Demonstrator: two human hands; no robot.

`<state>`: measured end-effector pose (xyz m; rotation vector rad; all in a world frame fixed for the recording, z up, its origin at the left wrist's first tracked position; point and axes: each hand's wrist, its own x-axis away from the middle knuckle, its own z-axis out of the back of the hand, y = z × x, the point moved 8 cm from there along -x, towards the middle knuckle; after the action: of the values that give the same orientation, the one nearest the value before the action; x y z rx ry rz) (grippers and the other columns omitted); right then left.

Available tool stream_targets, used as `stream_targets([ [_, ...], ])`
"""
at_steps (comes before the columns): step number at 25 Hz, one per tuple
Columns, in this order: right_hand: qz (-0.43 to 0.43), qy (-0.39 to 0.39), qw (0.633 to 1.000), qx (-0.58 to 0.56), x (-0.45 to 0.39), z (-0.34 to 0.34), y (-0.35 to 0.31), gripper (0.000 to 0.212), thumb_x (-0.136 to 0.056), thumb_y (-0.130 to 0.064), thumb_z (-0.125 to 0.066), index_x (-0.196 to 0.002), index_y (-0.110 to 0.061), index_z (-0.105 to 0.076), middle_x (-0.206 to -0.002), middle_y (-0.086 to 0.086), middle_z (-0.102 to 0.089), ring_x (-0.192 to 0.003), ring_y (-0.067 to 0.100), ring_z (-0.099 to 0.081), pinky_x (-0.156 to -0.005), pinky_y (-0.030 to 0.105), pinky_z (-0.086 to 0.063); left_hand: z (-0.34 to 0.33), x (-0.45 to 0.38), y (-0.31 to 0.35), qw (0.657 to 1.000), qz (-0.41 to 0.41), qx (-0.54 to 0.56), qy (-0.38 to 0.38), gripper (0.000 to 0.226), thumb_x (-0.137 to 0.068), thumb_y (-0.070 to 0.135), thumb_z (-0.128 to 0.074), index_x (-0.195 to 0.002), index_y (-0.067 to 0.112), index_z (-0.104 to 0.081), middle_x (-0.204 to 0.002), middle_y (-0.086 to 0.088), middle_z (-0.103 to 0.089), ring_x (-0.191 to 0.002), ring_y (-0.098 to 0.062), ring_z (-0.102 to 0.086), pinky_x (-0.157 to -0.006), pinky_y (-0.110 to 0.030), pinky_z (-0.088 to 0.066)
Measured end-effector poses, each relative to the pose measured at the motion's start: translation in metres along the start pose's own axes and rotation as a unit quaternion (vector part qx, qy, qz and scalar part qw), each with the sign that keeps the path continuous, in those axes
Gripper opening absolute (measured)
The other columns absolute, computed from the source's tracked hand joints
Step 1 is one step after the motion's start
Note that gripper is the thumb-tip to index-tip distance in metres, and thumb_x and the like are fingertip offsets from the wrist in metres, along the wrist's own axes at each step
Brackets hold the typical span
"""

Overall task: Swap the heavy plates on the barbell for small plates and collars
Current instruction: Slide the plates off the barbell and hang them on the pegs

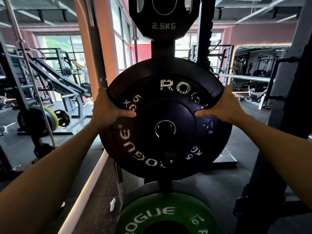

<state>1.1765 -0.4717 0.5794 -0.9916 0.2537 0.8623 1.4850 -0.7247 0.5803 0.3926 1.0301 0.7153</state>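
A large round black rubber bumper plate (166, 119), lettered ROGUE and 5 KG in worn white, filled the middle of the view, held upright and face-on to the camera. The left hand (108, 107) grasped its left edge, thumb laid across the face and fingers wrapped behind the rim. The right hand (222, 105) gripped the right edge in the same way, thumb on the face near the raised hub. The steel-ringed centre hole (165, 129) showed only darkness inside, and whether the plate sat on a peg could not be told. Just behind it rose the black upright post of a plate storage rack (162, 48). Higher on that post hung a smaller black plate marked 2.5KG (163, 17). Low and near, below the held plate, sat a green rubber plate lettered ROGUE and 10 (162, 215). To the far left stood an angled black machine loaded with green and yellow plates (50, 115), with bright windows (59, 46) beyond it.
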Motion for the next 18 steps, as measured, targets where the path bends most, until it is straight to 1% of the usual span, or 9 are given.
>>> stream_targets([
  [3, 0.009, -0.001, 1.0, 0.002, -0.026, -0.017, 0.006, 0.117, -0.036, -0.048, -0.095, -0.125, -0.005, -0.031, -0.127, 0.008, -0.052, -0.116, 0.025, -0.052, -0.082, 0.031, -0.04, -0.017, -0.019, -0.016, 1.0, 0.004, 0.015, -0.001, 0.124, -0.024, 0.067, -0.09, -0.128, 0.02, -0.041, -0.122, 0.004, -0.057, -0.114, -0.015, -0.055, -0.096, -0.042, -0.049],
  [5, 0.017, 0.001, 1.0, 0.012, -0.035, -0.023, 0.009, 0.117, -0.037, -0.049, -0.095, -0.125, -0.005, -0.032, -0.127, 0.008, -0.052, -0.117, 0.025, -0.052, -0.083, 0.029, -0.039, -0.021, -0.026, -0.021, 1.0, 0.007, 0.017, 0.0, 0.122, -0.024, 0.066, -0.09, -0.126, 0.022, -0.04, -0.121, 0.005, -0.059, -0.111, -0.013, -0.056, -0.094, -0.039, -0.048],
  [9, 0.025, 0.002, 1.0, 0.013, -0.039, -0.028, 0.012, 0.111, -0.04, -0.046, -0.095, -0.124, -0.009, -0.033, -0.128, 0.008, -0.052, -0.119, 0.024, -0.052, -0.086, 0.026, -0.036, -0.024, -0.036, -0.026, 1.0, 0.003, 0.005, -0.006, 0.123, -0.021, 0.071, -0.087, -0.126, 0.023, -0.044, -0.12, 0.005, -0.06, -0.11, -0.014, -0.058, -0.094, -0.041, -0.05],
  [11, 0.018, 0.004, 1.0, 0.012, -0.037, -0.024, 0.012, 0.112, -0.039, -0.046, -0.095, -0.125, -0.008, -0.034, -0.126, 0.007, -0.05, -0.117, 0.023, -0.051, -0.086, 0.027, -0.038, -0.025, -0.036, -0.024, 1.0, -0.004, 0.01, -0.01, 0.119, -0.024, 0.065, -0.091, -0.126, 0.023, -0.046, -0.12, 0.004, -0.061, -0.111, -0.015, -0.059, -0.095, -0.041, -0.049],
  [13, 0.006, -0.001, 1.0, 0.017, -0.037, -0.029, 0.012, 0.113, -0.035, -0.051, -0.094, -0.121, -0.009, -0.034, -0.122, 0.007, -0.049, -0.115, 0.026, -0.052, -0.088, 0.033, -0.044, -0.025, -0.033, -0.03, 1.0, 0.006, 0.007, -0.018, 0.117, -0.026, 0.06, -0.093, -0.126, 0.023, -0.044, -0.122, 0.002, -0.06, -0.112, -0.017, -0.058, -0.096, -0.041, -0.049],
  [15, -0.005, 0.003, 1.0, 0.029, -0.033, -0.029, 0.013, 0.115, -0.033, -0.057, -0.091, -0.122, -0.011, -0.035, -0.121, 0.007, -0.047, -0.116, 0.028, -0.05, -0.092, 0.041, -0.047, -0.024, -0.032, -0.032, 1.0, 0.02, -0.018, -0.015, 0.126, -0.02, 0.072, -0.087, -0.127, 0.026, -0.042, -0.123, 0.001, -0.058, -0.115, -0.021, -0.057, -0.096, -0.049, -0.048],
  [16, -0.01, 0.001, 0.999, 0.038, -0.031, -0.028, 0.012, 0.121, -0.032, -0.062, -0.088, -0.127, -0.011, -0.033, -0.126, 0.008, -0.046, -0.12, 0.029, -0.047, -0.096, 0.045, -0.046, -0.023, -0.032, -0.029, 0.999, 0.031, -0.039, -0.02, 0.132, -0.018, 0.076, -0.085, -0.131, 0.025, -0.039, -0.127, -0.001, -0.055, -0.119, -0.025, -0.054, -0.097, -0.055, -0.046],
  [17, -0.018, -0.006, 0.999, 0.047, -0.027, -0.027, 0.011, 0.131, -0.03, -0.069, -0.083, -0.135, -0.013, -0.029, -0.133, 0.01, -0.044, -0.125, 0.031, -0.044, -0.099, 0.048, -0.044, -0.023, -0.03, -0.026, 0.996, 0.049, -0.063, -0.028, 0.138, -0.022, 0.073, -0.086, -0.138, 0.022, -0.031, -0.135, -0.006, -0.048, -0.126, -0.031, -0.048, -0.099, -0.06, -0.042],
  [18, -0.024, -0.019, 0.998, 0.056, -0.025, -0.027, 0.012, 0.139, -0.028, -0.074, -0.078, -0.141, -0.016, -0.022, -0.14, 0.013, -0.041, -0.129, 0.034, -0.041, -0.101, 0.052, -0.043, -0.022, -0.025, -0.02, 0.992, 0.072, -0.094, -0.039, 0.141, -0.031, 0.065, -0.09, -0.144, 0.019, -0.02, -0.143, -0.011, -0.038, -0.132, -0.037, -0.04, -0.103, -0.062, -0.037],
])
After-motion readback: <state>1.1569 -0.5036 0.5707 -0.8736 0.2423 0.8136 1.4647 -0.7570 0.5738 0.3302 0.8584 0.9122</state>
